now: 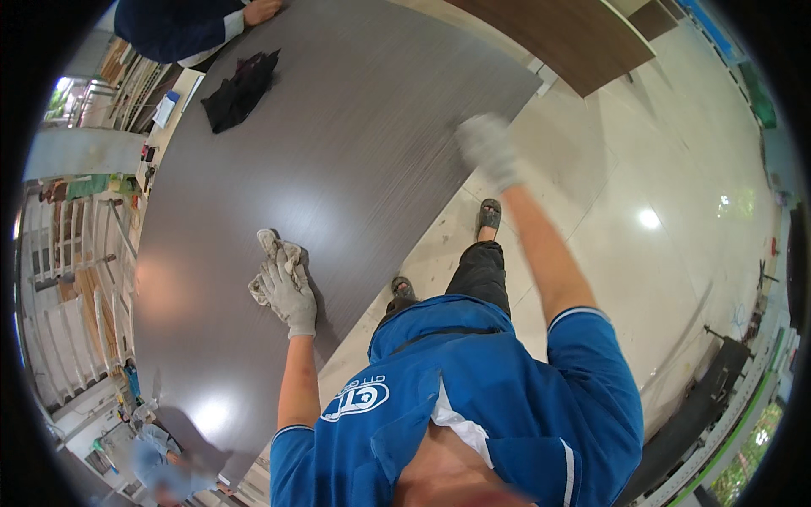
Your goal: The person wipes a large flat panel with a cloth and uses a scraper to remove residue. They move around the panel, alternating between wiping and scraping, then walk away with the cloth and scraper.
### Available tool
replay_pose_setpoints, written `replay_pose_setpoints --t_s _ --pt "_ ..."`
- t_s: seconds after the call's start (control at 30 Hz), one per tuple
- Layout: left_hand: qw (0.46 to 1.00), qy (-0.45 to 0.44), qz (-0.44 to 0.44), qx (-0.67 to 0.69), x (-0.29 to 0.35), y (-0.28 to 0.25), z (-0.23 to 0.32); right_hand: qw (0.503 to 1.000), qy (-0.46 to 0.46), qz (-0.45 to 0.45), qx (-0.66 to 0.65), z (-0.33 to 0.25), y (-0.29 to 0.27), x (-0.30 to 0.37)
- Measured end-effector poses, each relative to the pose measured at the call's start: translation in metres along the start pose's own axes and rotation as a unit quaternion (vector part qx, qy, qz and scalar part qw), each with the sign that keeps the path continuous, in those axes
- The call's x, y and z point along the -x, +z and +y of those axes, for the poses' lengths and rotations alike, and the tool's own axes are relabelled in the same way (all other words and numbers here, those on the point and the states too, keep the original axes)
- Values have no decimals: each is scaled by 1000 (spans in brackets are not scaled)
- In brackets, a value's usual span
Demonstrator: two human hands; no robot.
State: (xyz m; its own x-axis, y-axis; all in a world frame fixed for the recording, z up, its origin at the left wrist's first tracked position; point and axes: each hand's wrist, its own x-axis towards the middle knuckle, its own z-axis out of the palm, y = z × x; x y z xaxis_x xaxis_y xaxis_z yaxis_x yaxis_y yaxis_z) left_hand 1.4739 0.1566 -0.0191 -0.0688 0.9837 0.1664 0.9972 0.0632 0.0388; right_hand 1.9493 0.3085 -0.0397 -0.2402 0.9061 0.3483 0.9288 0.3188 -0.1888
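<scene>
My left hand (288,294), in a pale knit glove, presses a stained, crumpled rag (290,254) onto a large dark grey wood-grain panel (363,152). The rag bunches out past the fingers and under the thumb side. My right hand (488,145), gloved the same way, is over the panel's right edge. It is smeared by motion, so its fingers do not show clearly, and no object can be made out in it. A black cloth (240,91) lies crumpled on the panel's far left part.
At the far left, another person in dark clothing rests a hand (261,11) on the panel. Someone in light blue (160,460) is at the lower left. A brown board (566,42) stands beyond the panel's far right corner. White racks (76,241) line the left side.
</scene>
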Motion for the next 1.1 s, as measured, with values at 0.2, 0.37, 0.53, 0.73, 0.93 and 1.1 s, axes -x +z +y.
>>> replay_pose_setpoints --t_s 0.2,0.37,0.53,0.73,0.93,1.1 --pt "999 33 -15 4 -84 10 139 959 201 154 -123 138 -70 -26" --pt "998 62 -1 25 -139 21 227 986 -86 -25 -144 20 -46 -9" --pt "997 69 7 12 -158 20 262 930 260 88 -244 186 -43 -20" --pt "999 50 8 11 -153 16 269 930 195 1 -313 115 -53 18" --pt "999 51 12 6 -152 18 268 930 52 -146 -334 27 -49 66" --pt "998 54 17 6 -152 19 267 932 -105 -182 -296 -18 -37 71"
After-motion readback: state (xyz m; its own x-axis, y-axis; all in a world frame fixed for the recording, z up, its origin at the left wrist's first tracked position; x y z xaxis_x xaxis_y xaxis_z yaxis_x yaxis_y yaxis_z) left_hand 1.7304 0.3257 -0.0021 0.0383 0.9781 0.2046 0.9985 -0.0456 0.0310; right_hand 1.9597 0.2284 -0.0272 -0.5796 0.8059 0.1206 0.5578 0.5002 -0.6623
